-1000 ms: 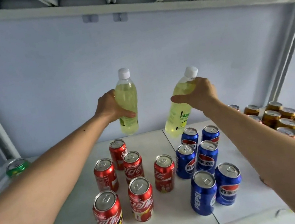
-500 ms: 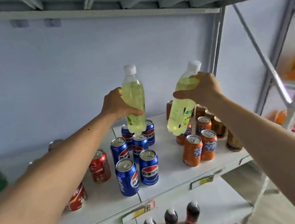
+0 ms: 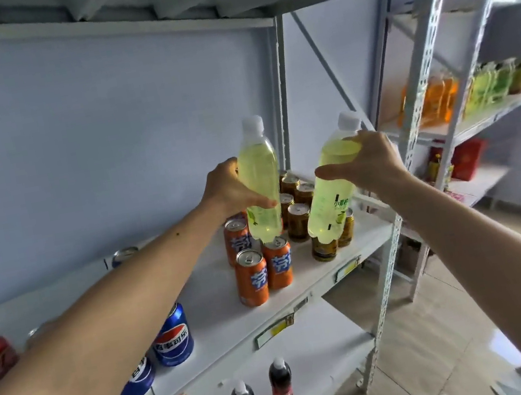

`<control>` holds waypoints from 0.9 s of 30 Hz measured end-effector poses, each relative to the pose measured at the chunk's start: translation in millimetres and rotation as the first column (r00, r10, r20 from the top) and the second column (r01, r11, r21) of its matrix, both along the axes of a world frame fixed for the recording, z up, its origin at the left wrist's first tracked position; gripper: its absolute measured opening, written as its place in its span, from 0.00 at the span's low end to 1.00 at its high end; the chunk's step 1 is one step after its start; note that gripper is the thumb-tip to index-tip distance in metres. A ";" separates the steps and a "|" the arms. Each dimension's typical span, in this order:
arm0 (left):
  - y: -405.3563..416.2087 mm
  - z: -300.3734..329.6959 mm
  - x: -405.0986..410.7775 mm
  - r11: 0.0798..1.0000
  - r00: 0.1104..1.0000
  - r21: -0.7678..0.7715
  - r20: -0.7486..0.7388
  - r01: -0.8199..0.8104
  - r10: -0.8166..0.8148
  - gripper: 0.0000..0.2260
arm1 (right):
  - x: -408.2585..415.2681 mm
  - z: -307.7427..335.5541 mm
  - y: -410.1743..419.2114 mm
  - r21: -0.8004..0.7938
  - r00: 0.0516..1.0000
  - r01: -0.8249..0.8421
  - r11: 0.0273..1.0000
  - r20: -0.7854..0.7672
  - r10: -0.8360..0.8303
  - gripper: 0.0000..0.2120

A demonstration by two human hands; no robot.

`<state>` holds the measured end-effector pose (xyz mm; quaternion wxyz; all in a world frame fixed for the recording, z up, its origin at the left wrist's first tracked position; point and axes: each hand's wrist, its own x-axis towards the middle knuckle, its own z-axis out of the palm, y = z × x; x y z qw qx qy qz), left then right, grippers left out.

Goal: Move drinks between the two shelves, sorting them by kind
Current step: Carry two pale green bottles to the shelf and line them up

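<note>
A pale blue wall (image 3: 85,141) stands behind the racking; a perforated grey steel upright (image 3: 421,92) rises at the right, with a diagonal brace (image 3: 323,60) beyond it; yellow and white price tags (image 3: 274,330) sit along a board's front edge; light wood-look flooring (image 3: 449,331) lies below, blurred.

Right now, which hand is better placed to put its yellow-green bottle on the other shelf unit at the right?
Probably the right hand: its bottle is already nearer the right shelf unit, where similar yellow-green bottles stand.
</note>
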<state>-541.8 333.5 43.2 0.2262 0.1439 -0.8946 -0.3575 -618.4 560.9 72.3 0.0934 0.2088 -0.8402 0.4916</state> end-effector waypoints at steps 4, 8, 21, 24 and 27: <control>24.8 -0.2 -38.0 0.996 0.996 -0.027 0.008 0.087 -0.087 0.42 | -23.5 -7.9 24.9 -0.011 0.997 0.080 0.997 0.002 -0.080 0.30; 51.9 -7.2 -69.0 0.986 0.986 -0.015 0.033 0.163 -0.163 0.39 | -43.6 -13.0 54.1 0.006 0.993 0.121 0.993 0.006 -0.121 0.27; 198.2 -56.0 -183.3 0.968 0.966 0.082 0.084 0.237 -0.244 0.40 | -134.7 -23.5 199.2 0.062 0.988 0.152 0.986 0.003 -0.153 0.28; 232.8 -63.9 -208.9 0.962 0.960 0.108 0.099 0.251 -0.262 0.37 | -159.8 -29.8 229.7 0.047 0.984 0.174 0.984 0.029 -0.176 0.27; 261.4 -71.3 -238.6 0.953 0.948 0.125 0.132 0.275 -0.290 0.33 | -187.7 -36.4 254.0 0.077 0.978 0.203 0.976 0.028 -0.206 0.24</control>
